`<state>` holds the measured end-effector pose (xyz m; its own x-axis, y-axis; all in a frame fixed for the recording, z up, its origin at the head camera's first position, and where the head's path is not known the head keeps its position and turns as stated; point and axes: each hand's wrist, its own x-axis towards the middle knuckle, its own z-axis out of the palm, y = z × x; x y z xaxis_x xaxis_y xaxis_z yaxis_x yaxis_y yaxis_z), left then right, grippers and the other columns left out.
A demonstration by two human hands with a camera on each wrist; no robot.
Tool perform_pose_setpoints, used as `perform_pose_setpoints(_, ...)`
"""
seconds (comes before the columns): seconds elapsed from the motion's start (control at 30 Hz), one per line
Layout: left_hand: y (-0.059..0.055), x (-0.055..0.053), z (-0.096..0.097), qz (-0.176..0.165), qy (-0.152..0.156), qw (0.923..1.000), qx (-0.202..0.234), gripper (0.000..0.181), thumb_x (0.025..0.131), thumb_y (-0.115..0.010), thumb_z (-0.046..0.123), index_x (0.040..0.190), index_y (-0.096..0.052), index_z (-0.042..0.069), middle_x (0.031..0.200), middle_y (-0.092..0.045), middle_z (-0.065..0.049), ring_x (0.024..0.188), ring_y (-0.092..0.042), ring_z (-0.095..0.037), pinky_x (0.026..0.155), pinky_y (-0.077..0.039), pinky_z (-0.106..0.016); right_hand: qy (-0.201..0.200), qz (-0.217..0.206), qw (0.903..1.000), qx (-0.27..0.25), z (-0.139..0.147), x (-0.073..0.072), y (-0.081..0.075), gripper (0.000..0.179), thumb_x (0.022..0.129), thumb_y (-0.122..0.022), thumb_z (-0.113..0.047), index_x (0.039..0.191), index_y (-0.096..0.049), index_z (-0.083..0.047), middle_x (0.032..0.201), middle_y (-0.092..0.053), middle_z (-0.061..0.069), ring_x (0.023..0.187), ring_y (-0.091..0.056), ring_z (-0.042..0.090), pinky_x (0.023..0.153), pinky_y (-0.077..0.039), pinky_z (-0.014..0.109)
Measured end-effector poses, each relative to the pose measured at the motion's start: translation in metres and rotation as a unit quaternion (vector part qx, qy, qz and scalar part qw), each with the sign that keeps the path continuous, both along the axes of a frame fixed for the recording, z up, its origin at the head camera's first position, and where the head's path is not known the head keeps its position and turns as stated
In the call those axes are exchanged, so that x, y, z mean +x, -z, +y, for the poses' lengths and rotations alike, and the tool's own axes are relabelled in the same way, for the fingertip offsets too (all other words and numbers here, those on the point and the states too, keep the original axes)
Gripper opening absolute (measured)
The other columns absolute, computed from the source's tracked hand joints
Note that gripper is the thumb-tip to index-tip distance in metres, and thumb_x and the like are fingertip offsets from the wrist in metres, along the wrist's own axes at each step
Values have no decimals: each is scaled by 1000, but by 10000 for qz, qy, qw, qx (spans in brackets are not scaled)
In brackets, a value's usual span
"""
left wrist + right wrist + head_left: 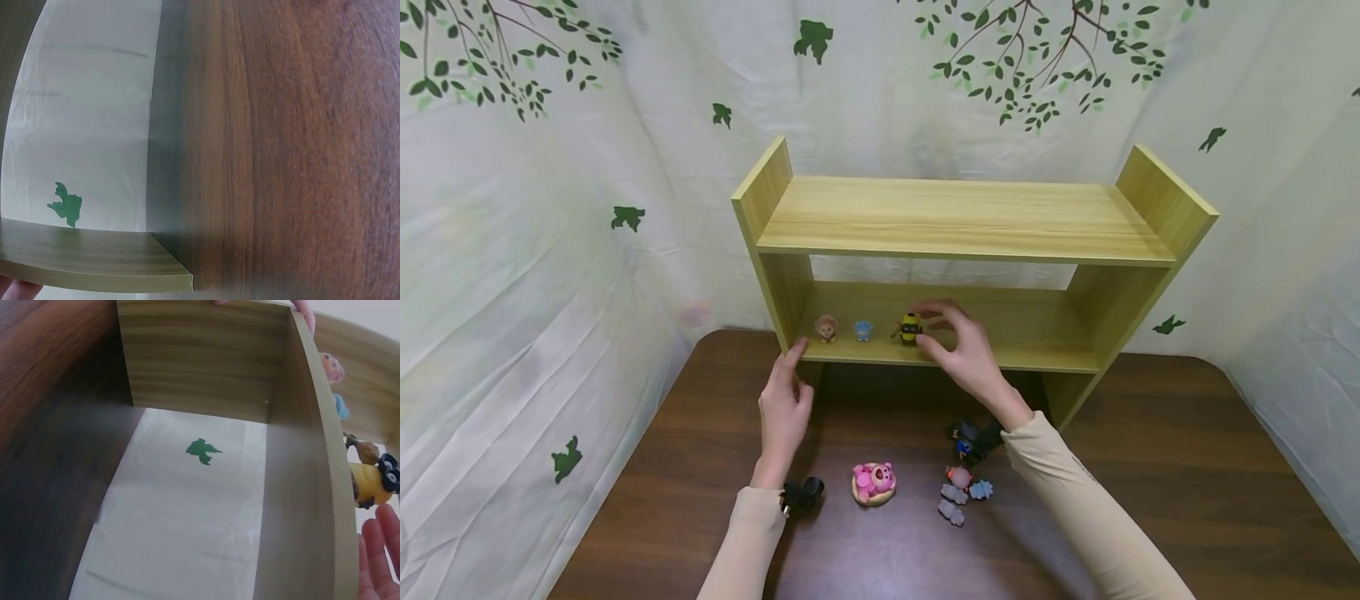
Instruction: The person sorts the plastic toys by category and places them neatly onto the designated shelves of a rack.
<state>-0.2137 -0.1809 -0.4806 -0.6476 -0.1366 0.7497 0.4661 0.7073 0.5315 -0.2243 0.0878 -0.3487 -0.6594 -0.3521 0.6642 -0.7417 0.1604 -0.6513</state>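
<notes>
A small yellow-and-black minion figure (pixel 911 328) stands on the middle shelf board, near its front edge. My right hand (pixel 958 346) is curved beside it, thumb and fingers slightly spread; in the right wrist view the fingers (pixel 378 550) lie close to the figure's side. My left hand (pixel 785 408) rests at the left side panel of the wooden shelf (pixel 962 217), one fingertip on the board's front corner. Its fingertips show at the panel edge in the left wrist view. On the same board stand a brownish-pink figure (pixel 826 328) and a light blue figure (pixel 863 331).
A pink bear figure (pixel 873 483) lies on the brown table (pixel 685 500). To its right are a pink round-headed figure (pixel 958 477), a blue-grey figure (pixel 981 490) and grey pieces (pixel 952 503). A dark figure with blue (pixel 964 446) lies near the right wrist. A leaf-print curtain (pixel 647 150) hangs behind.
</notes>
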Motion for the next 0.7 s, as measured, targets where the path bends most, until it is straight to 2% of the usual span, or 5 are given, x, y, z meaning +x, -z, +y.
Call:
perform_pose_setpoints(0.33, -1, 0, 0, -39, -20, 10000, -32, 75, 76, -52, -18, 140, -49, 21, 129, -55, -13, 59, -34, -17, 52, -32, -34, 126, 144, 9998, -34, 13, 9, 2, 35, 80, -63, 18, 114, -55, 17, 112, -57, 32, 101, -54, 45, 83, -45, 58)
perform_pose_setpoints(0.7, -1, 0, 1, 13, -9, 10000, -33, 77, 75, -53, -20, 140, -49, 21, 129, -56, -11, 58, -33, -15, 51, -31, -33, 186, 2, 9998, -15, 24, 21, 7, 32, 82, -62, 15, 114, -58, 12, 108, -60, 29, 95, -58, 42, 78, -48, 53)
